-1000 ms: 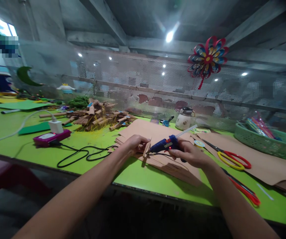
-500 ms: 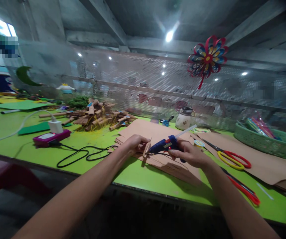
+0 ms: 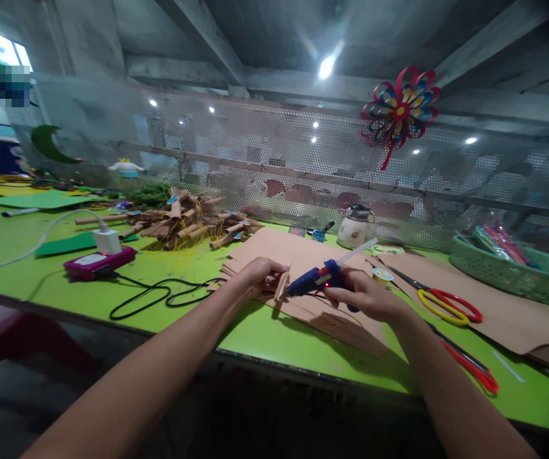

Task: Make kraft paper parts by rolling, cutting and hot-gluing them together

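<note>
Slightly farther right than half a second ago, the nozzle of the blue plastic glue gun points at the folded brown paper strip, both above stacked brown paper sheets. Left-hand fingers pinch the strip; right-hand fingers grip the gun. Beyond the glossy lime-green tabletop stands a perforated grey metal screen.

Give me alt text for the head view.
The right hand holds a blue glue gun, its tip close to a small brown piece pinched in the left hand, above brown paper sheets on a green table. Brown rolls and a purple power strip lie to the left; scissors and a green basket to the right.
</note>
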`<move>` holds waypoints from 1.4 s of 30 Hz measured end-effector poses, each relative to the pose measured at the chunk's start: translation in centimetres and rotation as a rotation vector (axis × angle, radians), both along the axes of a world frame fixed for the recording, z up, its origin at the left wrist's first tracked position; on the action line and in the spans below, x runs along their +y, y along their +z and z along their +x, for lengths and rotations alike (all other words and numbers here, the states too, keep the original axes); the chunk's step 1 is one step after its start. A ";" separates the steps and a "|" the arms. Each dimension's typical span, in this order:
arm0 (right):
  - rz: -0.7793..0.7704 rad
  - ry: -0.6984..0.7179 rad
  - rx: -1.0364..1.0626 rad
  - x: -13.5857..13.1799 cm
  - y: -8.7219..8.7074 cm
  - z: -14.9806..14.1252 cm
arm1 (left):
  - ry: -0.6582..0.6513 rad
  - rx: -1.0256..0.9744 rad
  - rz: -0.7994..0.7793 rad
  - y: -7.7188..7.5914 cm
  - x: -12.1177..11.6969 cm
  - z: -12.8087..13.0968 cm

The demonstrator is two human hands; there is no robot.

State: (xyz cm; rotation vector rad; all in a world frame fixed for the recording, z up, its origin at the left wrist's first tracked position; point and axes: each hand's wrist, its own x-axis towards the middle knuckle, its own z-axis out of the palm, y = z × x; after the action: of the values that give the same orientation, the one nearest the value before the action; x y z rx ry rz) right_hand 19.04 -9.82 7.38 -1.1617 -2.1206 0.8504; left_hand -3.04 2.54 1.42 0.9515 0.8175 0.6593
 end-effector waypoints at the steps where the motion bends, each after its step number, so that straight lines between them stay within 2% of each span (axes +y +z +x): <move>1: 0.000 0.003 0.001 0.0 0.0 0.0 | -0.007 0.004 0.005 0.0 0.1 0.0; 10: -0.044 0.028 0.021 0.1 -0.2 0.1 | 0.002 0.037 0.052 -0.3 0.4 0.1; 15: -0.012 0.056 0.063 0.4 -0.3 0.4 | -0.018 0.046 0.031 0.1 0.0 -0.1; 20: 0.024 0.011 0.064 0.5 -0.4 0.2 | -0.017 0.052 0.028 0.3 -0.2 -0.1; 24: 0.038 -0.010 0.010 0.4 -0.3 -0.1 | -0.028 0.045 0.033 0.1 -0.1 -0.1; 31: -0.013 0.033 0.000 0.4 -0.4 0.1 | -0.048 0.025 -0.013 -0.4 0.5 -0.1; 34: -0.016 0.036 0.036 0.5 -0.5 0.3 | -0.053 0.040 -0.005 -0.1 0.2 -0.1; 38: 0.016 -0.004 0.109 1.0 -0.9 0.6 | 0.004 0.064 0.034 0.4 -0.4 -0.1; 42: 0.030 -0.036 0.113 1.1 -1.0 0.3 | 0.001 0.089 -0.017 0.7 -0.6 0.1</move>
State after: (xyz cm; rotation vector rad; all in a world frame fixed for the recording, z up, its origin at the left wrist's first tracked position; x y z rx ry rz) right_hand 19.38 -8.68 6.39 -1.1068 -2.0084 0.8452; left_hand -2.95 1.96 2.14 0.9701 0.9014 0.6133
